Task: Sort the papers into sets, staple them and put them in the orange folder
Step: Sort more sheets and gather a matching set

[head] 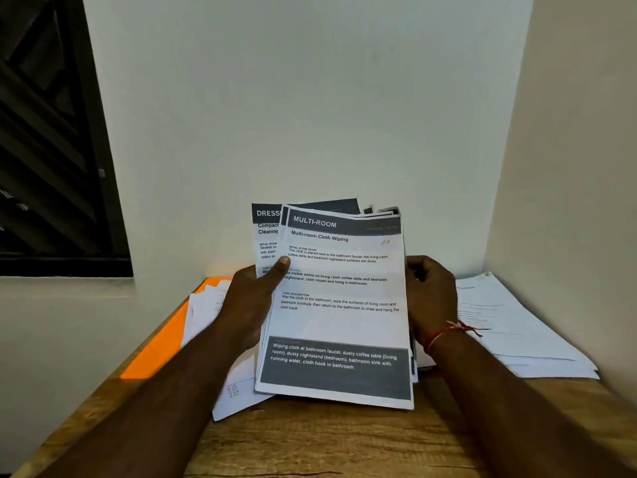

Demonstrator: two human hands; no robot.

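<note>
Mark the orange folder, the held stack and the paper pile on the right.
orange folder (162,343), head view, bare strip along its left edge.
held stack (341,322), head view, middle of the top sheet.
paper pile (517,326), head view, middle of its top sheet.

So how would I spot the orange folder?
Find the wooden table in the corner and follow its left edge, near the dark window. The orange folder lies flat there, partly under loose white sheets, left of the held stack. It is the only bright colour among white paper.
</note>
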